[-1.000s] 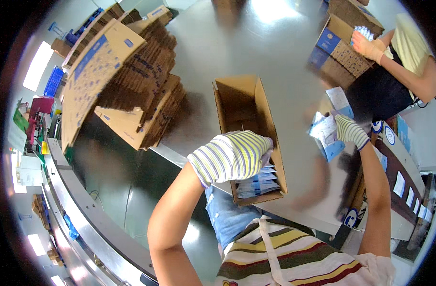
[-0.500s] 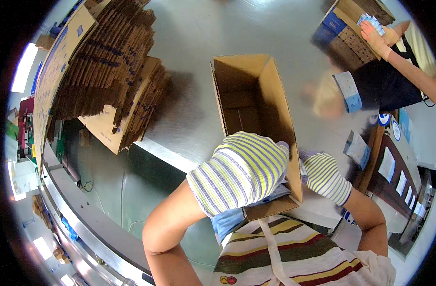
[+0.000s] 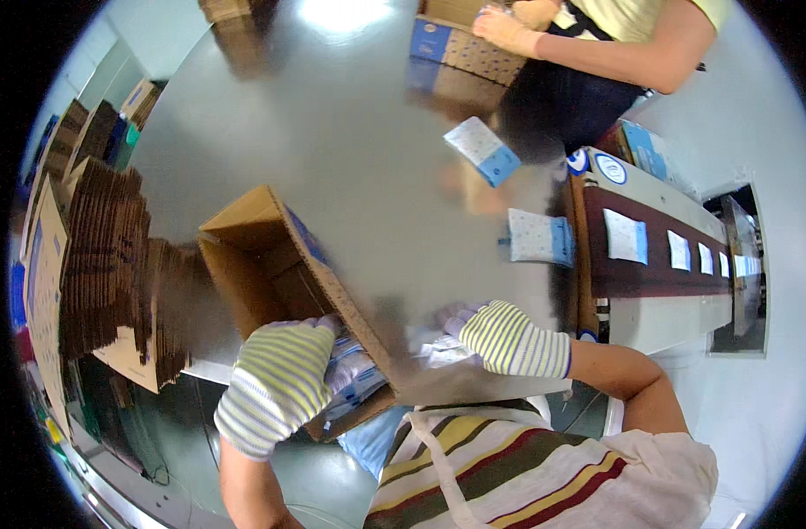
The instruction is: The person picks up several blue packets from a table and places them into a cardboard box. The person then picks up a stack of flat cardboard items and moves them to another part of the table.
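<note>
An open cardboard box [image 3: 354,309] stands tilted in view near the table's front edge, with several blue-and-white packets [image 3: 357,375] in its near end. My left hand [image 3: 284,370], in a striped knit glove, reaches over the near left side and into the box. Its fingertips rest by the packets, partly hidden, so their grip does not show. To the right of the box, my gloved right hand [image 3: 509,339] has its fingers closed around a small whitish packet [image 3: 445,351] low over the metal table.
Two packets, one white-and-blue [image 3: 482,152] and one beside the belt [image 3: 541,236], lie on the table [image 3: 368,141]. A conveyor belt [image 3: 654,280] carries several more. Flattened cartons [image 3: 103,264] are stacked at left. A co-worker's gloved hands [image 3: 509,28] work at another box [image 3: 465,53].
My view has turned to the right, so the box appears further left. My right hand has moved away from the box's right wall to a packet. My left hand stays at the box.
</note>
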{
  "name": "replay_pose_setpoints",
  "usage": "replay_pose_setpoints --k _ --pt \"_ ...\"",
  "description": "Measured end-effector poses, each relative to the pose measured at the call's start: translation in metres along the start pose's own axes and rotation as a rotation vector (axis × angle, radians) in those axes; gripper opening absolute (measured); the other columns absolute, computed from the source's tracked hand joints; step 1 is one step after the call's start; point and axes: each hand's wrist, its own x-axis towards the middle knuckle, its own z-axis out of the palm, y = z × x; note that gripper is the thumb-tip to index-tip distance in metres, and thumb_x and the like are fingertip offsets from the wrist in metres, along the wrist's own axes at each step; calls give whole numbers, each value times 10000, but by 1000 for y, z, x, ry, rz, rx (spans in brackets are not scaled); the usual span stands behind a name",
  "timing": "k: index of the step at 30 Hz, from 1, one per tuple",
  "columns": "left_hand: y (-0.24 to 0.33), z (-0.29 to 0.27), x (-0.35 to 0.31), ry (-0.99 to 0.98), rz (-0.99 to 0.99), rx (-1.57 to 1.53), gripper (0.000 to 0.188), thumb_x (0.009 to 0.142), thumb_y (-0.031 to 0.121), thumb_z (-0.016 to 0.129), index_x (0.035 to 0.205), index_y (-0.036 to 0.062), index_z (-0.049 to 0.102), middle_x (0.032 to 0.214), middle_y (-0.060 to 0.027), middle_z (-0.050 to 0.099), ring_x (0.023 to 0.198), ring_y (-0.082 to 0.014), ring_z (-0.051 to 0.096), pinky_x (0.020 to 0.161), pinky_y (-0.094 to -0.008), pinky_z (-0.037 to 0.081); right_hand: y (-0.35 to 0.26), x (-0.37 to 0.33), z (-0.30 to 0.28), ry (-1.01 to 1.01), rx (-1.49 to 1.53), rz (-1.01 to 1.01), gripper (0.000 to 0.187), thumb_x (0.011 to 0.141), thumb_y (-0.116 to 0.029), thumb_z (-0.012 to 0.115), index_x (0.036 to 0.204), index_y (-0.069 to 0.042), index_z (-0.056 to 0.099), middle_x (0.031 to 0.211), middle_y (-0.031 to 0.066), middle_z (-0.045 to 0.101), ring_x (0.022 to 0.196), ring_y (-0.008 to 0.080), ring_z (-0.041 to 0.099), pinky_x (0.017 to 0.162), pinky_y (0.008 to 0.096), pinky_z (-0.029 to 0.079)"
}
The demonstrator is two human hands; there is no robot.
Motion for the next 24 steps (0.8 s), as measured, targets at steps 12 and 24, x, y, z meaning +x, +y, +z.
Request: replay_pose_setpoints --k 12,24 --pt "34 22 13 77 -84 143 404 831 381 569 995 15 608 897 -190 639 860 -361 602 780 -434 459 198 -81 -50 3 -239 119 690 745 -338 708 1276 26 458 1107 215 608 1052 368 570 938 416 432" --pt "34 25 7 48 -147 244 359 842 371 581 978 42 628 836 -171 657 774 -344 633 714 -423 491 22 -44 34 152 -560 80 642 716 -611 616 1102 -98 601 1266 177 509 1220 323 446 1040 530 290"
